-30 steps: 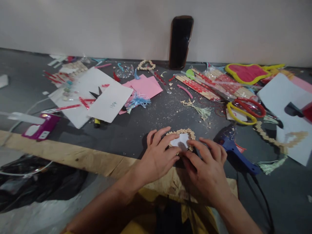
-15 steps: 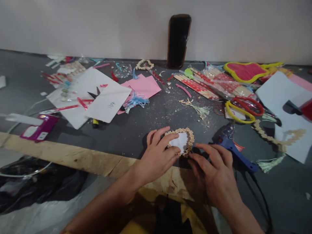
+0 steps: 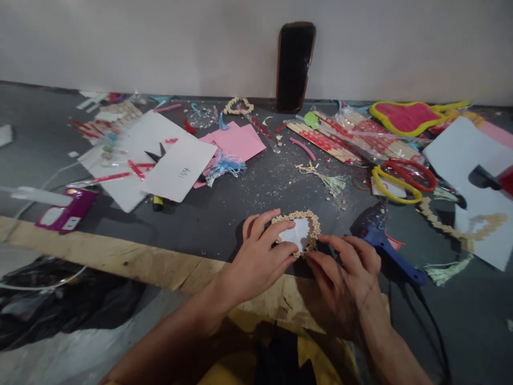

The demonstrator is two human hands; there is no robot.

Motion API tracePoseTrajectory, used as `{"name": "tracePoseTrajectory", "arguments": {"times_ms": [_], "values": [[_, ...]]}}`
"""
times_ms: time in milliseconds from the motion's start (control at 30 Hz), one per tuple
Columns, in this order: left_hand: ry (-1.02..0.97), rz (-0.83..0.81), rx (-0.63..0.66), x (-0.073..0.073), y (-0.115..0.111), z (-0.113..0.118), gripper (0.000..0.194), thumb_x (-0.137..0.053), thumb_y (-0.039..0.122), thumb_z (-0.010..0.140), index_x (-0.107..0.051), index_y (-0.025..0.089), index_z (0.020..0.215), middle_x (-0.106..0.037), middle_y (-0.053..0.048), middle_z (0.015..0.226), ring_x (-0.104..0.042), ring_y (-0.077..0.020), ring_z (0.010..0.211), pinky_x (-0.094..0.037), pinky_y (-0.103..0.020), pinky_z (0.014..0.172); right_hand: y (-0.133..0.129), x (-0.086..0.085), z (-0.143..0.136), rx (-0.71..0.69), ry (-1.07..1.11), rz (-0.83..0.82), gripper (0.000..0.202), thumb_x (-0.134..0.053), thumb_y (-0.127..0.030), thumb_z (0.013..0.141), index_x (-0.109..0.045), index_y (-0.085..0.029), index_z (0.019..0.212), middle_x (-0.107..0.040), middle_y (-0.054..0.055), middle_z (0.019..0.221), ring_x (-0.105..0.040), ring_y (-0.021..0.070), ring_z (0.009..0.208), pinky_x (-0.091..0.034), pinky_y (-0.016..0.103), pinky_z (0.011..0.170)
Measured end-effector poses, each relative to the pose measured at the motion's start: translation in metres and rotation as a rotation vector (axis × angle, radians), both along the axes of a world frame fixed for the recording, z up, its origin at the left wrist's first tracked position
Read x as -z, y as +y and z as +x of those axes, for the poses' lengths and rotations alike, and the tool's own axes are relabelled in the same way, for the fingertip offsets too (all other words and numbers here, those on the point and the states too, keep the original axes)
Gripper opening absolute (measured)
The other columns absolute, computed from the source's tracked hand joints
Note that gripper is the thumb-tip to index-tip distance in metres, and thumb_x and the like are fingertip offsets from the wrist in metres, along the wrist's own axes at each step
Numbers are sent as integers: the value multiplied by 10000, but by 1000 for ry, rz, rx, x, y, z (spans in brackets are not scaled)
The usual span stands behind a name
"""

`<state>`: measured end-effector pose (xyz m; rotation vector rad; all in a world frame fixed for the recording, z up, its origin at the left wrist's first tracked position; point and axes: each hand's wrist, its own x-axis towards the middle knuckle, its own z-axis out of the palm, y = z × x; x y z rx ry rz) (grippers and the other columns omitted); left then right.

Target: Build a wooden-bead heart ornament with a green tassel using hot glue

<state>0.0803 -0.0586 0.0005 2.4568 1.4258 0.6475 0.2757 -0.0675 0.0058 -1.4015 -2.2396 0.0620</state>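
Observation:
A small heart-shaped frame (image 3: 314, 224) of pale wooden bits, with white paper inside it, lies near the table's front edge. My left hand (image 3: 262, 248) grips it from the left, fingers reaching over the rim onto the paper. At the lower right rim, the bent fingertips of my right hand (image 3: 347, 267) close on the edge; whether a tiny loose bit is between them is hidden. Just right of that hand rests a blue glue gun (image 3: 382, 246), its black cord running toward me.
Yellow-and-red-handled scissors (image 3: 403, 182), bundled printed sticks (image 3: 323, 140) and a pale tassel (image 3: 332, 183) lie beyond. White paper (image 3: 180, 171), pink sheets (image 3: 236, 141) and a purple box (image 3: 68, 209) are leftward. A phone (image 3: 295, 67) leans against the wall.
My right hand has shifted slightly left, bringing its fingertips against the heart's lower right rim. My left hand stays on the frame.

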Motion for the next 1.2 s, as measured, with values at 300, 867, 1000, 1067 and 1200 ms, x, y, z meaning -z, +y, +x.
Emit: {"name": "tracePoseTrajectory", "arguments": {"times_ms": [300,867,1000,1067,1200], "values": [[-15,10,10,0,1,0,120,-564,245,875,-666,257,938,-532,-44,1270,-299,-299,1303,-254,-500,1013,1,3,0,1,8,8,84,-622,-265,837,-690,-259,887,-638,28,1091,-476,248,1041,-364,425,905],[-18,-10,16,1,1,-2,172,-587,235,841,-655,260,997,-512,-51,1296,-269,-308,1321,-246,-507,1030,2,-3,-16,23,44,33,130,-623,-290,842,-689,-271,952,-638,20,1124,-475,251,1068,-354,426,904],[-19,-4,3,-1,-1,-5,202,-588,255,849,-631,262,1047,-512,-56,1299,-270,-313,1320,-238,-513,1029,2,-5,-16,8,29,9,134,-614,-292,846,-698,-269,948,-640,33,1123,-472,260,1070,-345,437,901],[-15,1,-10,-3,-2,-8,195,-584,263,856,-626,263,1046,-510,-54,1301,-271,-316,1317,-238,-517,1024,2,-5,-15,2,32,-2,128,-609,-292,847,-700,-263,933,-638,40,1120,-470,265,1068,-343,444,901],[12,-7,-24,-8,-4,-14,203,-583,239,854,-620,251,1053,-491,-57,1321,-261,-327,1321,-238,-525,1019,3,-5,-14,3,32,-27,124,-625,-294,831,-695,-265,928,-631,41,1118,-466,265,1078,-338,451,919]]}}
